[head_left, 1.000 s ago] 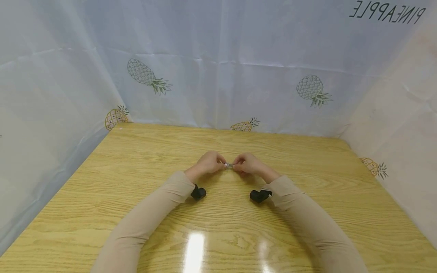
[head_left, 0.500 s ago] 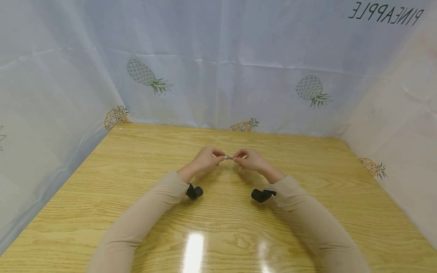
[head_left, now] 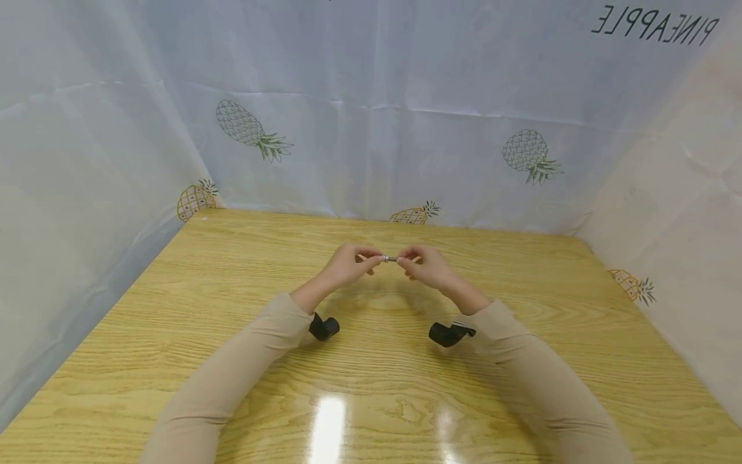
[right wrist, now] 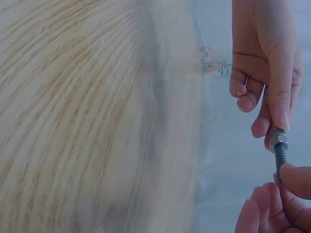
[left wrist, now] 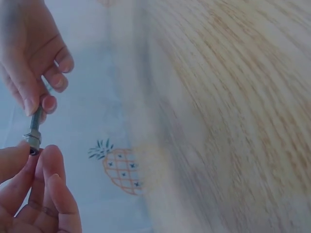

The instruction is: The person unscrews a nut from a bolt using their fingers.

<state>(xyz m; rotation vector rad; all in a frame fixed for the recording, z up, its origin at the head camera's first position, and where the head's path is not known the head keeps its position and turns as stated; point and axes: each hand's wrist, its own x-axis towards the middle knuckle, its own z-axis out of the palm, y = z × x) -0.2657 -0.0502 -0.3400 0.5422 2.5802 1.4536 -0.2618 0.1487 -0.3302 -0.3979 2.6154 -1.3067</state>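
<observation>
A small metal bolt [right wrist: 280, 158] with a threaded shank spans the gap between both hands, lying crosswise in the head view. At its left end sits a silver hex nut [left wrist: 32, 140], with a dark opening facing the left palm. My left hand [head_left: 346, 265] pinches this nut between thumb and fingertips. My right hand [head_left: 430, 267] pinches the far end of the threaded shank, its fingertips covering the tip. The remaining fingers of both hands are loosely bent. How far the shank reaches inside the nut is hidden.
Below the hands spreads a wood-grain table [head_left: 371, 374]. A pale curtain [head_left: 371, 148] printed with pineapples closes off the back and both sides. Black wrist mounts [head_left: 324, 327] hang at the cuffs of the beige sleeves [head_left: 232, 374].
Both hands have moved upward in the head view, carrying the bolt and nut with them. The wrists have spread slightly apart, and more of the fingers' bend shows.
</observation>
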